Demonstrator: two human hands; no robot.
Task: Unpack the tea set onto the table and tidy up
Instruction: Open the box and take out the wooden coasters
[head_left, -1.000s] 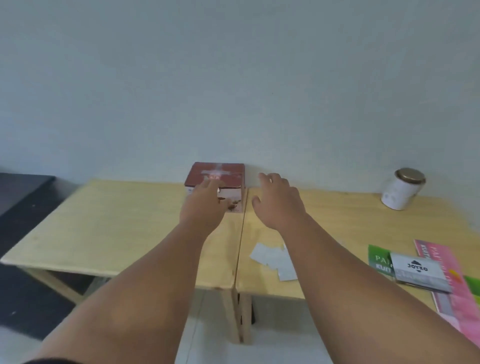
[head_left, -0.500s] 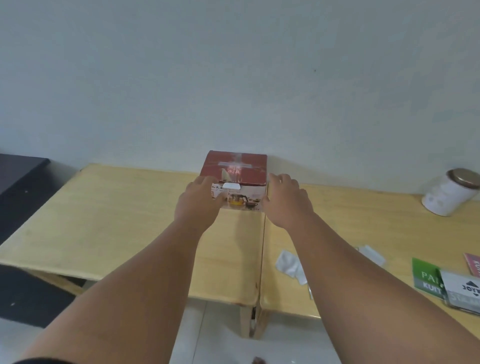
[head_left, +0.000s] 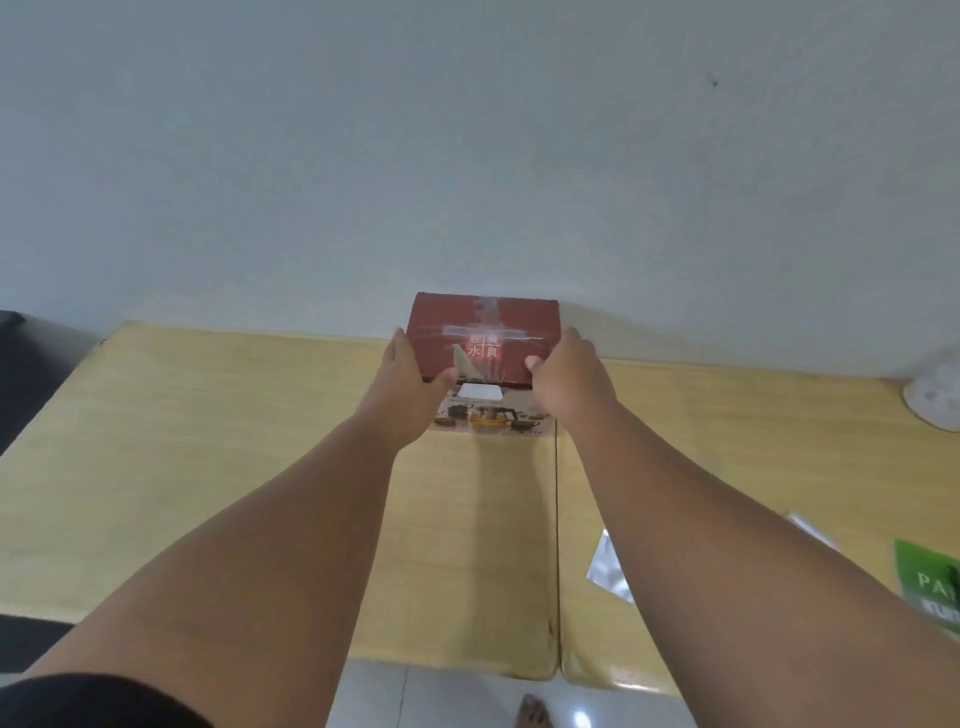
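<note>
A red tea set box with taped lid and a printed picture of teaware on its front stands at the back of the wooden table, against the wall. My left hand clasps the box's left side, thumb on the lid's front edge. On the right side, my right hand grips it the same way. The box's contents are hidden.
Two wooden tables meet at a seam under the box. A white tin lies at the far right. White paper scraps and a green packet sit on the right table. A bare foot shows on the floor.
Both hands have reached forward and closed on the two sides of the box. The view has moved closer and to the left, pushing the tin and packets toward the right edge.
</note>
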